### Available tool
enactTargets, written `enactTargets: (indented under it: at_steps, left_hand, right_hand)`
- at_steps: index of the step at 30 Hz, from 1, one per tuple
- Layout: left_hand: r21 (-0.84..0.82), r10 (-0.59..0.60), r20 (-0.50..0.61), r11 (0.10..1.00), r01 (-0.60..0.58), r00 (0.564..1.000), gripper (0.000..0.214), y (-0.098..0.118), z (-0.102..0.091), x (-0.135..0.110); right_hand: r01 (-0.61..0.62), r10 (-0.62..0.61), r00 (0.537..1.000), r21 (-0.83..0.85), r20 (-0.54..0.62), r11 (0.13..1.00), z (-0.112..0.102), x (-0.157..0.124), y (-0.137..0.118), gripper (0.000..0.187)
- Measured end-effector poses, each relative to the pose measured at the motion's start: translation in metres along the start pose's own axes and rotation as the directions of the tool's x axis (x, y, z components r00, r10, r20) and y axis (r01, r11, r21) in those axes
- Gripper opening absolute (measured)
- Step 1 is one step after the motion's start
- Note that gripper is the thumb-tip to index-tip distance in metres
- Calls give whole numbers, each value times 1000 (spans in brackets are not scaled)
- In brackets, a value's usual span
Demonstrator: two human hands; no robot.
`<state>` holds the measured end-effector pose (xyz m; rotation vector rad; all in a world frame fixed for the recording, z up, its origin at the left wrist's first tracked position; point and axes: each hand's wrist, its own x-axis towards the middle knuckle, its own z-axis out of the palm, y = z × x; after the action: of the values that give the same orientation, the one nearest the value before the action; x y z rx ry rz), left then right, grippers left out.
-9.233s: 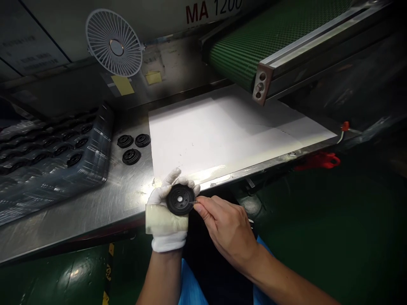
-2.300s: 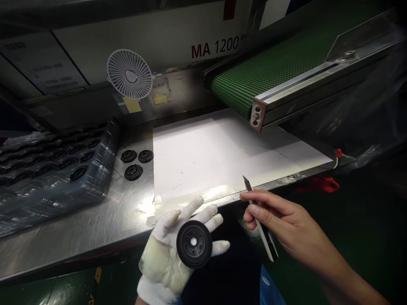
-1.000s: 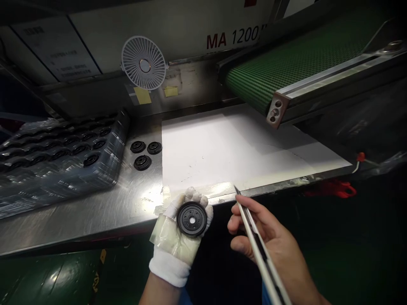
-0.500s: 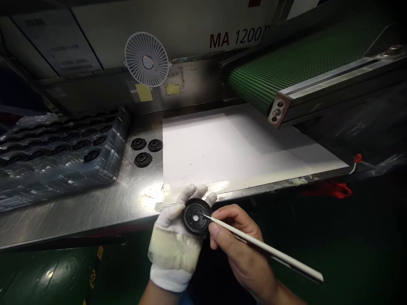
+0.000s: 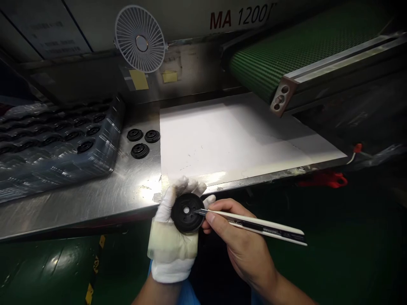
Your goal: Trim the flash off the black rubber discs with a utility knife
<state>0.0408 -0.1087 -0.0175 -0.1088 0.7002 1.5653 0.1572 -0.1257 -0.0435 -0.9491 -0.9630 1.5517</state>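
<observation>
My left hand [image 5: 174, 241], in a white glove with a yellowish band around the palm and wrist, holds a round black part [image 5: 182, 221] with a hole in its centre. Its face is turned up towards me. Bare and closed, my right hand [image 5: 244, 241] grips a white utility knife [image 5: 263, 226] with a dark strip along its side. The knife's blade reaches over the disc's face, right of the centre hole; whether it touches is hard to tell. Three similar black ribbed parts [image 5: 140, 151] lie on the metal table to the left.
Clear plastic trays [image 5: 108, 146] with rows of black parts stand at the left on the metal table [image 5: 79, 199]. A white sheet [image 5: 222, 140] covers the table's middle. A green conveyor [image 5: 280, 59] overhangs at the right. A white fan [image 5: 141, 40] is behind, and a red-handled tool [image 5: 327, 180] sits below the edge.
The knife has rolled so its dark side shows, and its rear end has swung left. The black part is tilted differently in my left hand. The whole view has shifted slightly.
</observation>
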Motion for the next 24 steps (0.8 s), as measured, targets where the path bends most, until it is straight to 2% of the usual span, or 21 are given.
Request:
enactTargets:
  at_steps: [3,10,16,24]
  left_hand:
    - [15,-26,23,1000,26,999,16,-1,0,-1]
    - [30,38,87,999,-41,995,20,-3,-4,-3]
    - [75,75,78,994,-81,994,22,-4,-1,-6]
    - [75,60,39,995,-63,997,22,-4,-3,-4]
  right_hand:
    - [-13,13,1000,-22,-3,1000,-2,1,0,13]
    - [-46,45,999,-118,-11,992,-2,1,-5,15]
    - [-64,60,997,-74,-48,995,4,1,-6,17]
    - [-100,96,993,-70,-66,992,4,2,-7,22]
